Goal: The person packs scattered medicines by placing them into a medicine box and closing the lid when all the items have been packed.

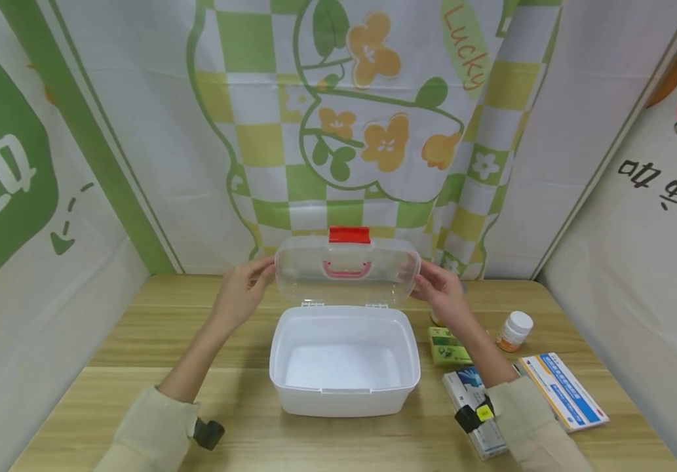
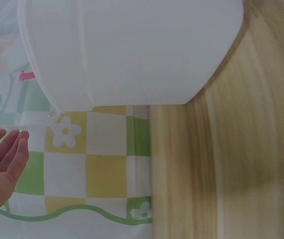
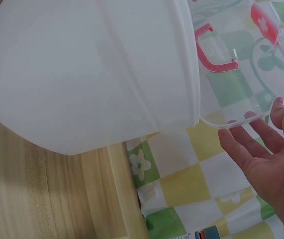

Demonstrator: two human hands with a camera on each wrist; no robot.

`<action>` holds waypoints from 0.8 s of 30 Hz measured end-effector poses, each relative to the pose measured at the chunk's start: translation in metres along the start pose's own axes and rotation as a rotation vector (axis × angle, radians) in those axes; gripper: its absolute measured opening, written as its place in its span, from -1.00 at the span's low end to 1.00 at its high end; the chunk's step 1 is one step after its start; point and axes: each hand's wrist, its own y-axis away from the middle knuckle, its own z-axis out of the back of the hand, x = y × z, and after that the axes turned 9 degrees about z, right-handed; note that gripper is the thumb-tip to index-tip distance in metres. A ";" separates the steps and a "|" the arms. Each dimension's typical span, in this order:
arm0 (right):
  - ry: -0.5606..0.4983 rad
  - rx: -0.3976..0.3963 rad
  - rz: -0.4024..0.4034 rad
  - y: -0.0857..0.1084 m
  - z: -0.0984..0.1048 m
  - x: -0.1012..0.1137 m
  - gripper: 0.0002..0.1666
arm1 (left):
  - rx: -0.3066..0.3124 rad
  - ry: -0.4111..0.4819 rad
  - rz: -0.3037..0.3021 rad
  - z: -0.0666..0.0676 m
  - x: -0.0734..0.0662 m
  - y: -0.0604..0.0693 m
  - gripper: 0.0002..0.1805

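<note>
A white medicine box (image 1: 344,401) stands on the wooden table with its inside bare. Its clear lid (image 1: 299,265) is swung up at the rear hinges and carries a pink handle (image 1: 347,273) and a red latch (image 1: 348,235), marked with a white cross in the right wrist view. My left hand (image 1: 238,295) holds the lid's left edge between thumb and fingers; in the left wrist view only part of that hand (image 2: 2,169) shows. At the opposite edge, my right hand (image 1: 445,295) grips the lid, thumb in front and fingers behind.
Right of the box lie a green-yellow carton (image 1: 447,349), a slim grey-white carton (image 1: 490,439) partly under the right wrist and a blue-and-white carton (image 1: 565,391). A white pill bottle (image 1: 515,331) stands behind them. Printed curtain (image 1: 273,137) hangs along the table's back edge.
</note>
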 end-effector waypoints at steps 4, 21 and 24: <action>0.003 -0.016 -0.020 -0.002 -0.001 -0.001 -0.48 | 0.074 0.044 -0.001 -0.004 0.009 0.000 -0.56; 0.011 -0.022 -0.074 -0.011 -0.002 -0.004 -0.45 | 0.099 0.104 0.027 -0.015 0.016 -0.004 -0.49; 0.017 -0.009 -0.077 -0.012 -0.002 -0.005 -0.42 | 0.100 0.098 0.031 -0.016 0.018 -0.006 -0.47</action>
